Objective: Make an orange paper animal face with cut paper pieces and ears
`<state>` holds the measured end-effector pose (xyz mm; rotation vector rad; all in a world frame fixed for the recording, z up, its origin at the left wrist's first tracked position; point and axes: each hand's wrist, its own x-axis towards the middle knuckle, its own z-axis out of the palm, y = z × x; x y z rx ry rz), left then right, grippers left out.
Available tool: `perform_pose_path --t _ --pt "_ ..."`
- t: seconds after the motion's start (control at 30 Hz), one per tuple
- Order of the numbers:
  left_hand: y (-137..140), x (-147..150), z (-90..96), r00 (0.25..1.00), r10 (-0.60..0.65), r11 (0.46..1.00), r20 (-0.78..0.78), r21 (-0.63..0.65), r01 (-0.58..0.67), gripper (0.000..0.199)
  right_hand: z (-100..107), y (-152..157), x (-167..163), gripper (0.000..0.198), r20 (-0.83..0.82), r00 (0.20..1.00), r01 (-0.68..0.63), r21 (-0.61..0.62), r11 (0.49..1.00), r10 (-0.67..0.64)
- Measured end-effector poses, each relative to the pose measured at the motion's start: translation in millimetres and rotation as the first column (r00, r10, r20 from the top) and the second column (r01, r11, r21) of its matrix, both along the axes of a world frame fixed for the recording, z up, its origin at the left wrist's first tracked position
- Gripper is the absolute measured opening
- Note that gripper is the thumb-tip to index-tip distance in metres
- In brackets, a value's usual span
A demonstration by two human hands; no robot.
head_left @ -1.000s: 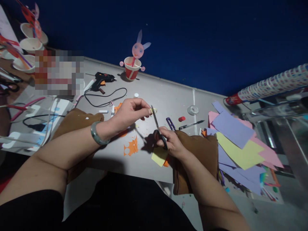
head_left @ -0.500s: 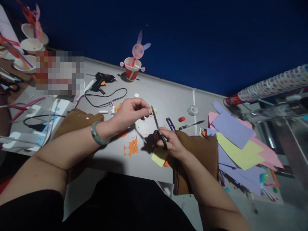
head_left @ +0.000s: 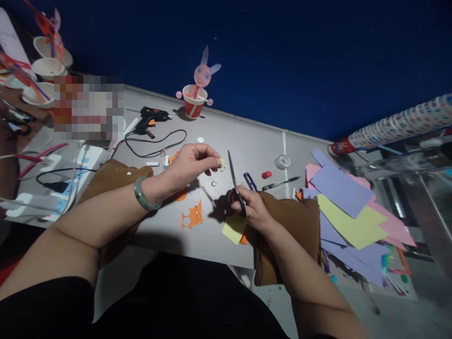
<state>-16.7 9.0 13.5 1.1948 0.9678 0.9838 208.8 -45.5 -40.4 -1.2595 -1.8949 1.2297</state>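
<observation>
My left hand (head_left: 198, 165) pinches a tiny piece of yellow paper (head_left: 221, 162) between thumb and fingertips above the table. Just to the right, my right hand (head_left: 250, 206) is closed round the handles of black-handled scissors (head_left: 232, 175). Their blades point up and away, a little apart from the yellow piece. A thin curled paper offcut (head_left: 213, 183) shows between the hands. Below them on the table are an orange paper scrap (head_left: 192, 214) with cut-out edges and a yellow paper sheet (head_left: 234, 230), partly in shadow.
Behind stands a rabbit-faced paper cup (head_left: 194, 108). A black glue gun (head_left: 152, 118) with its cord lies left of it. To the right are a purple-handled cutter (head_left: 250, 181), a pen (head_left: 281, 183), a tape roll (head_left: 283, 162), coloured paper sheets (head_left: 342, 188) and stacked cups (head_left: 399, 123).
The scissors have moved right, away from the yellow piece in my left hand. A thin curled offcut now shows below it. My left hand has hardly moved.
</observation>
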Motion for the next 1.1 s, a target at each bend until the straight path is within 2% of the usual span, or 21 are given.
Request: perform_pose_path --t 0.07,0.13,0.2,0.3,0.43,0.63,0.77,0.9,1.1 --pt "4.4 -2.1 -1.7 0.997 -0.039 0.999 -0.071 -0.006 0.039 0.008 -0.2 -0.4 -0.2 0.057 -0.023 0.999 0.037 -0.011 0.999 -0.037" --pt "10.2 -5.6 -4.8 0.970 -0.130 0.991 -0.207 -0.010 0.130 0.007 -0.9 -0.7 -0.4 0.055 -0.045 0.996 0.074 -0.021 0.997 -0.074" --pt "16.2 -9.8 -10.2 0.885 -0.247 0.962 -0.395 0.012 0.274 0.004 -1.6 -0.7 -0.6 0.056 -0.060 0.994 0.092 -0.022 0.995 -0.093" --pt "22.3 -14.0 -21.9 0.725 -0.270 0.912 -0.634 0.073 0.404 0.013 -1.1 -0.5 -1.0 0.057 -0.077 0.993 0.086 -0.028 0.996 -0.088" --pt "25.4 -13.4 -37.7 0.596 -0.293 0.888 -0.748 0.019 0.460 0.019 2.1 -0.7 -1.8 0.059 -0.079 0.994 0.075 -0.047 0.996 -0.078" --pt "30.6 -11.2 -52.8 0.625 -0.253 0.921 -0.738 0.014 0.389 0.023 4.1 -0.9 -2.6 0.060 -0.088 0.994 0.065 -0.057 0.996 -0.070" --pt "32.6 -11.7 -56.5 0.633 -0.256 0.930 -0.730 -0.008 0.368 0.022 3.9 -0.5 -2.2 0.060 -0.081 0.995 0.056 -0.034 0.998 -0.059" --pt "31.9 -13.3 -51.6 0.569 -0.265 0.925 -0.779 -0.037 0.379 0.020 5.0 -0.4 -2.5 0.061 -0.083 0.995 0.056 -0.034 0.998 -0.058" --pt "32.6 -21.1 -39.0 0.569 -0.274 0.907 -0.775 -0.012 0.420 0.019 5.8 -0.7 -3.2 0.059 -0.103 0.992 0.060 -0.087 0.994 -0.069"
